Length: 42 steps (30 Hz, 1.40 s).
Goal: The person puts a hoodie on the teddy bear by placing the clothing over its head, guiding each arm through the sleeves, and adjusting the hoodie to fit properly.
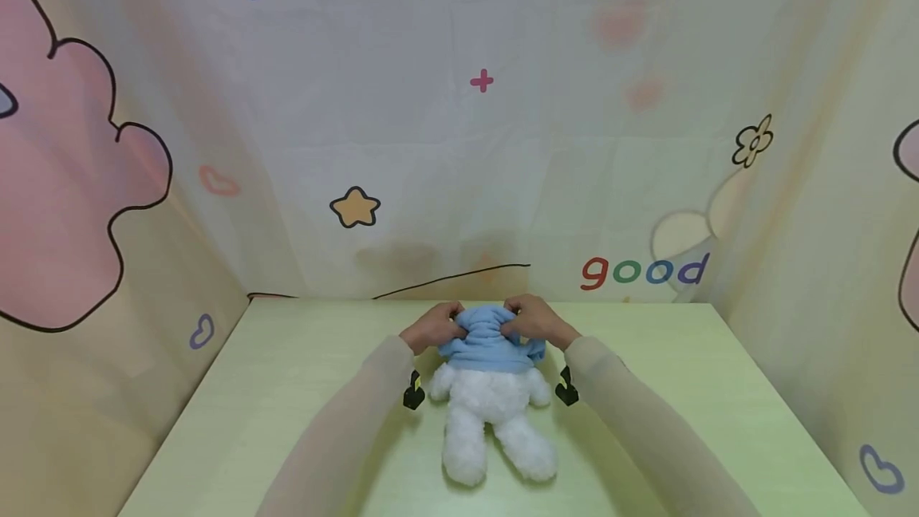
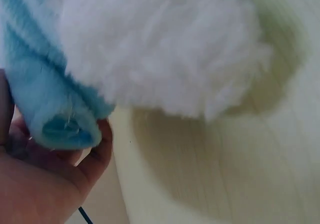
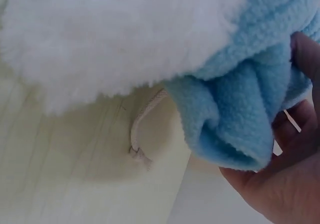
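A white furry plush toy [image 1: 490, 401] lies on the table, legs toward the near side. A small light-blue fleece top [image 1: 488, 356] is bunched over its upper end, hiding the head. My left hand [image 1: 435, 327] pinches the top on its left side; in the left wrist view a tube-like sleeve end [image 2: 67, 129] opens beside the fingers. On the other side my right hand [image 1: 540, 321] grips the cloth between thumb and fingers. A folded sleeve [image 3: 232, 129] hangs by that hand in the right wrist view, and a knotted beige cord [image 3: 135, 134] dangles below the fur.
The pale wooden table [image 1: 287, 413] ends at a printed cloth backdrop [image 1: 431, 142] just behind the hands. Cloth walls also stand at left and right. A black wrist device [image 1: 414, 391] sits by the left cuff, and another [image 1: 566, 387] by the right.
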Motion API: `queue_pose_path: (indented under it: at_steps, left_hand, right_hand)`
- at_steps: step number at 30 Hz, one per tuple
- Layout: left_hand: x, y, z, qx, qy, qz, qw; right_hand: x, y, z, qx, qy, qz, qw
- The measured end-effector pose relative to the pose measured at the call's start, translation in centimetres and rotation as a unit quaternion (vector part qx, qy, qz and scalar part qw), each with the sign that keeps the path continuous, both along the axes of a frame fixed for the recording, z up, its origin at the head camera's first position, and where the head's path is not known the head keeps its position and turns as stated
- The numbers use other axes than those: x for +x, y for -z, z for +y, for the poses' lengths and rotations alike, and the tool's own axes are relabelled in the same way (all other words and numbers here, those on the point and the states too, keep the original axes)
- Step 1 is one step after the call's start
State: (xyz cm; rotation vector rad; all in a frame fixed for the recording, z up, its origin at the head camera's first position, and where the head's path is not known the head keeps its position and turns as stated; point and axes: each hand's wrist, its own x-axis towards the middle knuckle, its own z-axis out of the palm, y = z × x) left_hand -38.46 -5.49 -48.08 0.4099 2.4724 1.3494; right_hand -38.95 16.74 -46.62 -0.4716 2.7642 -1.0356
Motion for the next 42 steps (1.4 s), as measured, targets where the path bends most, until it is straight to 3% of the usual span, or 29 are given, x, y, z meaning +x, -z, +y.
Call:
queue_pose_path:
  at_steps: [4, 8, 11, 14, 17, 20, 22, 25, 27, 29, 31, 33, 34, 36, 40, 42]
  left_hand:
    - [0.5, 0.0, 0.4, -0.025, -0.023, 0.086, 0.9957]
    - [0.6, 0.6, 1.0, -0.075, -0.05, 0.182, 0.9791]
    - [0.8, 0.7, 1.1, -0.089, -0.055, 0.22, 0.9699]
    - [1.0, 0.6, 0.6, -0.062, -0.039, 0.198, 0.9774]
    - [1.1, 0.2, -0.3, -0.026, -0.013, 0.128, 0.9914]
    - [1.3, -0.3, -1.0, -0.001, 0.016, 0.053, 0.9985]
    - [1.2, -0.5, -1.1, 0.004, 0.035, 0.028, 0.999]
    - [1.1, -0.5, -1.2, 0.007, 0.054, 0.016, 0.9984]
    - [1.2, -0.4, -1.3, 0.006, 0.038, 0.029, 0.9988]
    - [1.5, -0.1, -1.3, -0.003, 0.007, 0.079, 0.9968]
    - [2.2, -0.2, -1.3, -0.014, -0.024, 0.151, 0.9882]
    - [3.1, -0.5, -1.4, -0.023, -0.032, 0.222, 0.9742]
    - [3.5, -0.7, -1.4, -0.03, -0.023, 0.249, 0.9678]
    - [4.4, -1.3, -1.7, -0.032, 0.022, 0.264, 0.9636]
    - [6.1, -2.2, -2.3, -0.075, 0.115, 0.226, 0.9644]
    - [6.6, -2.4, -2.4, -0.11, 0.131, 0.214, 0.9618]
  right_hand:
    - [0.3, -0.3, -0.5, 0.053, 0.009, 0.092, 0.994]
    - [0.9, -0.3, -1.0, 0.125, 0.026, 0.184, 0.975]
    - [1.3, -0.3, -0.9, 0.149, 0.025, 0.21, 0.966]
    - [1.6, -0.3, -0.2, 0.112, 0.002, 0.167, 0.98]
    - [1.7, -0.4, 0.8, 0.029, -0.026, 0.05, 0.998]
    - [2.0, -0.8, 1.6, -0.021, -0.045, -0.037, 0.998]
    - [2.2, -0.9, 1.8, -0.029, -0.055, -0.046, 0.997]
    - [2.4, -0.7, 1.6, -0.019, -0.05, -0.003, 0.999]
    - [2.7, -0.4, 1.5, -0.016, -0.026, 0.035, 0.999]
    - [3.1, -0.2, 1.4, -0.006, 0.007, 0.09, 0.996]
    - [3.7, -0.3, 1.3, 0.009, 0.032, 0.151, 0.988]
    - [4.4, -0.6, 1.2, 0.013, 0.027, 0.191, 0.981]
    - [4.8, -0.9, 1.2, 0.01, 0.015, 0.196, 0.98]
    - [5.6, -1.4, 1.5, -0.012, -0.033, 0.178, 0.983]
    - [7.2, -1.9, 2.6, -0.055, -0.126, 0.106, 0.985]
    - [7.8, -1.9, 2.9, -0.048, -0.141, 0.096, 0.984]
